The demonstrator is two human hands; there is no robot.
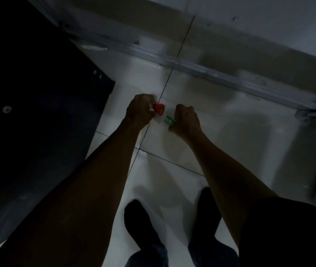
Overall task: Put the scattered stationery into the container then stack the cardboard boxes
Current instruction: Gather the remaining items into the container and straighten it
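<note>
Both my arms reach down over a white tiled floor in dim light. My left hand is curled around a small red item, which sticks out on its right side with a bit of white beside it. My right hand is curled around a small green item that pokes out at its left. The two hands are close together, a little apart. What exactly the red and green items are I cannot tell. No container or cardboard box is in view.
A large dark panel with round fittings fills the left side. A metal floor rail runs diagonally across the top, with a pale wall beyond it. My two dark shoes stand on the floor tiles below.
</note>
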